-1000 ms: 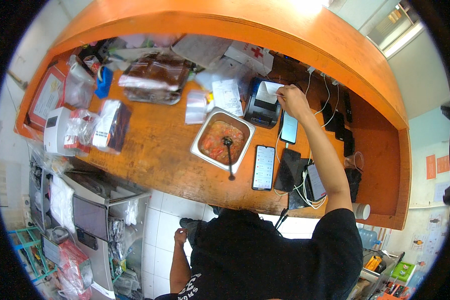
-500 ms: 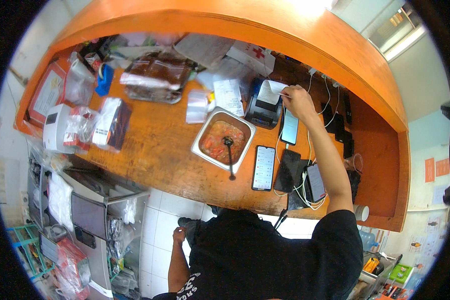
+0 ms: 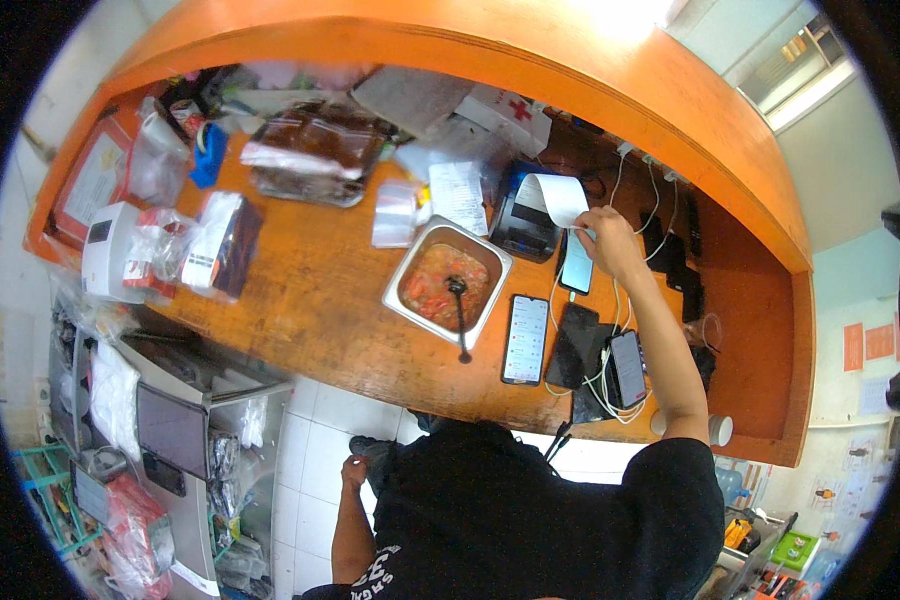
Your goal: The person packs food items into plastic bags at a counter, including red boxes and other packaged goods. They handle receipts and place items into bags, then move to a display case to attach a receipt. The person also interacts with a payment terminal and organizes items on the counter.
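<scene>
My right hand (image 3: 610, 240) pinches the free end of a white receipt (image 3: 567, 200). The paper curls up and over to the right from a black receipt printer (image 3: 527, 228), still joined to it. Just below that hand lies a phone with a lit screen (image 3: 576, 264), a cable plugged into its lower end. My left hand (image 3: 354, 472) hangs low by my side, away from the table, its fingers curled with nothing visible in them. To the left of the printer stands a square metal pan (image 3: 402, 308) of reddish chunky food, a black ladle (image 3: 459, 300) resting in it.
Another lit phone (image 3: 524, 338), a dark tablet (image 3: 573, 345) and tangled white cables lie on the wooden table (image 3: 320, 290). Further left are a plastic-wrapped brown tray (image 3: 320, 160), a blue tape dispenser (image 3: 208, 158) and boxes. An orange ledge (image 3: 420, 45) overhangs the back.
My right hand has drawn the receipt toward me and slightly right, so a longer curl of paper shows. My left hand stays low at my side.
</scene>
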The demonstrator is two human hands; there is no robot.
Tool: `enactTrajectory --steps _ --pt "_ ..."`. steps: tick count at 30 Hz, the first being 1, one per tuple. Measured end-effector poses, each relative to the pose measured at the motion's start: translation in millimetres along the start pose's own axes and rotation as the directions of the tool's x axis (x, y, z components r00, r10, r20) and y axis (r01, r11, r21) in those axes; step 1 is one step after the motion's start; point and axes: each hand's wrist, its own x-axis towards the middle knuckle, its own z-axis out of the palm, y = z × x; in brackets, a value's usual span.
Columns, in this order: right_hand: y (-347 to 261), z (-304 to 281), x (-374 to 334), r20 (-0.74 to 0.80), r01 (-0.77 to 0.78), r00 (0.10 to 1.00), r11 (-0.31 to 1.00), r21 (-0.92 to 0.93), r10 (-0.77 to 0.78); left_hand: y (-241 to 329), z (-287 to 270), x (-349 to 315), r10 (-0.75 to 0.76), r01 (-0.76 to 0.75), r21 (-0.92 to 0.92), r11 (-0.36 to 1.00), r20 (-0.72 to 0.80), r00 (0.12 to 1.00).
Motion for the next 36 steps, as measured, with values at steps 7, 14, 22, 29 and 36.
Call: enactTrajectory --steps 7,14,22,29,36 --pt "12 11 -16 -0.008 0.052 0.999 0.999 -0.017 -0.052 13 -1 -1 -0.186 0.190 0.151 0.970 -0.043 0.982" --pt "9 9 -83 0.571 0.250 0.805 0.778 -0.576 0.163 21 -6 -2 0.020 -0.005 0.203 0.979 -0.070 0.997" --pt "-90 -93 -103 0.778 0.076 0.613 0.990 0.116 -0.138 322 -11 -177 0.483 -0.563 -0.079 0.823 0.620 0.619" --pt "-163 -66 -108 0.087 0.122 0.924 0.499 0.858 -0.374 463 78 -305 0.703 -0.797 -0.222 0.562 0.635 0.319" --pt "-91 -41 -168 0.383 -0.376 0.923 0.324 0.868 0.046 429 77 -259 0.465 -0.802 -0.004 0.597 0.817 0.342"
